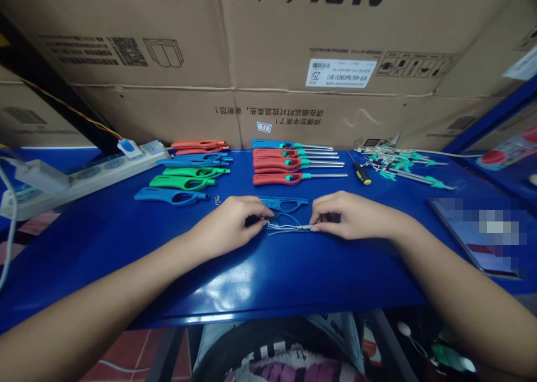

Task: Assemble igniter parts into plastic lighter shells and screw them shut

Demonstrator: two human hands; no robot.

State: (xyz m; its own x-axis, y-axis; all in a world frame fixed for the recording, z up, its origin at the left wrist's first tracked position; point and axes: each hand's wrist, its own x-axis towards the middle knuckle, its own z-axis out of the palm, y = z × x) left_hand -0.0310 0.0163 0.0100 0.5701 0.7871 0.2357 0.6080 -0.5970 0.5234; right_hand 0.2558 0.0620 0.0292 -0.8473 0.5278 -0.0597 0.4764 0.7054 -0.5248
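Observation:
Over the middle of the blue table, my left hand pinches a small dark part with white wires running from it. My right hand is closed on the end of a thin grey metal piece, where the wires also reach. Between and just behind my hands lie blue plastic lighter shell halves; the nearer one is partly covered by the wires. What my left fingertips hold is small and partly hidden.
Blue, green and orange shells lie at left beside a power strip. Assembled lighters, a screwdriver and wired parts lie along the back before a cardboard box. A phone-like device rests at right.

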